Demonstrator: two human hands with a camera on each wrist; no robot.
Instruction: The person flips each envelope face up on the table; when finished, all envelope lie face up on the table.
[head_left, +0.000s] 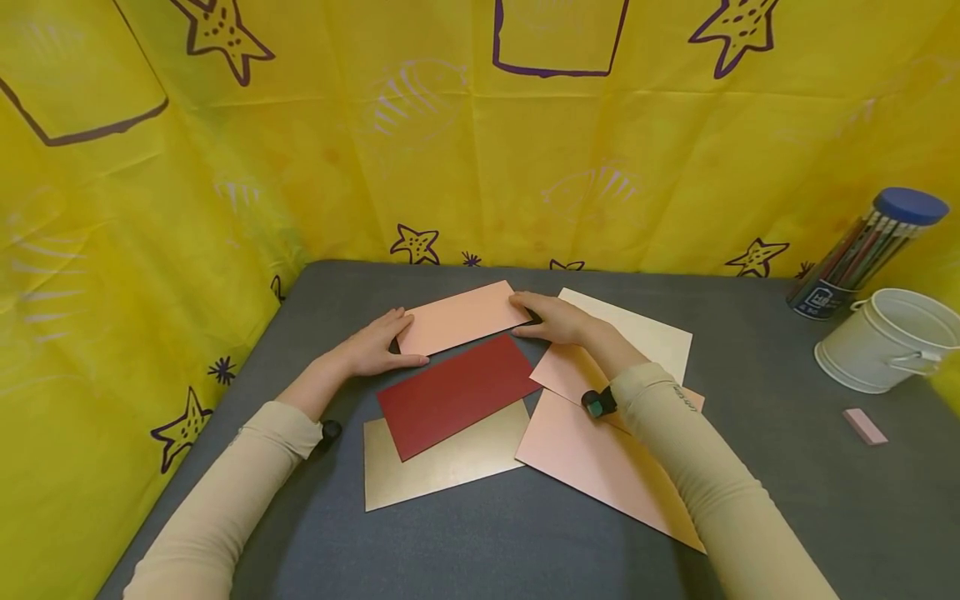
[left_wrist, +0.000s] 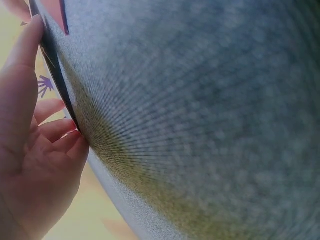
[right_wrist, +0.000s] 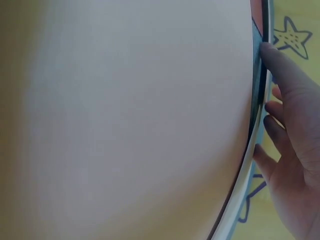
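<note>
- Pink board, mid-frame: your left hand and right hand, apart, gripped its opposite ends.
- Red board lay just below, overlapping a gold board.

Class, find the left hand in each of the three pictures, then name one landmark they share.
Head: the left hand, left of centre, at the left end of the pink card it grips.
Left wrist: along the left edge.
Right wrist: not in it.
Shared landmark: the yellow cloth.
</note>
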